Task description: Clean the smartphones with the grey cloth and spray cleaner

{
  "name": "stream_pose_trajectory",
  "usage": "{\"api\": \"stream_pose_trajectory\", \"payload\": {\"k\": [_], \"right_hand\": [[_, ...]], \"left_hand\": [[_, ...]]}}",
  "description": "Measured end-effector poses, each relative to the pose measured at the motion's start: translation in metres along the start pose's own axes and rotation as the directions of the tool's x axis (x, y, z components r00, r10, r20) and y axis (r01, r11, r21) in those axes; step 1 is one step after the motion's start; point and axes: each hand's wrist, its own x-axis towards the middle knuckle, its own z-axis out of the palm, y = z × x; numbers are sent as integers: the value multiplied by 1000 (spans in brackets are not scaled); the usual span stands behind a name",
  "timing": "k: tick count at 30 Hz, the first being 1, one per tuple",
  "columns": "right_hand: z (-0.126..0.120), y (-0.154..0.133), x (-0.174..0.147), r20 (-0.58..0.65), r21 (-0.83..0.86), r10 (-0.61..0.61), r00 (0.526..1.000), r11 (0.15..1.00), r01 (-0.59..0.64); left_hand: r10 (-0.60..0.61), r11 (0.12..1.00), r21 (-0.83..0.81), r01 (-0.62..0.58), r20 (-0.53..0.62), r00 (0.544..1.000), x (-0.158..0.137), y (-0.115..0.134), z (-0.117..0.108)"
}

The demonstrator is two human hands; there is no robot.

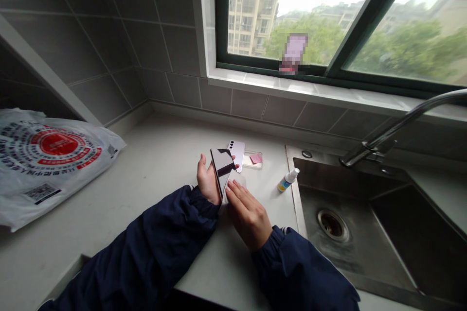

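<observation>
My left hand (207, 183) is wrapped round a smartphone (222, 159), its dark glossy face up and tilted, reflecting the light. Against the phone's lower part, my right hand (250, 214) presses a pale grey cloth (231, 175) with a zigzag edge, fingers together and laid along it. Just behind the phone, a lilac phone (238, 153) lies camera side up on the counter. Beside that sits a clear phone case (251, 165) with a folded pink piece (256, 158) on it. A small white-capped spray bottle (285, 183) stands to the right, near the sink.
At the right is a steel sink (321, 257) with a curved faucet (401, 124). A printed white plastic bag (54, 155) lies at the left of the pale counter (156, 155). A window sill (255, 80) runs along the back, with a blurred pinkish object above it.
</observation>
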Motion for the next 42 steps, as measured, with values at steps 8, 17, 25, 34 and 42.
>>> {"api": "stream_pose_trajectory", "payload": {"k": [8,17,25,34,42], "right_hand": [[-12,6,4,-168,256,340,925,921,-292],[-18,26,16,114,878,891,439,116,-465],[-23,21,23,415,894,855,312,-319,-315],[-18,7,21,577,804,725,377,-422,-418],[-11,5,15,662,705,662,353,-390,-592]], "left_hand": [[52,999,1,-52,18,999,6,0,-8],[187,973,141,-183,-19,982,9,-3,-3],[78,994,73,-85,91,993,15,-11,-6],[39,998,-58,-27,212,976,3,-13,2],[26,999,34,-32,164,986,11,-4,-7]]}}
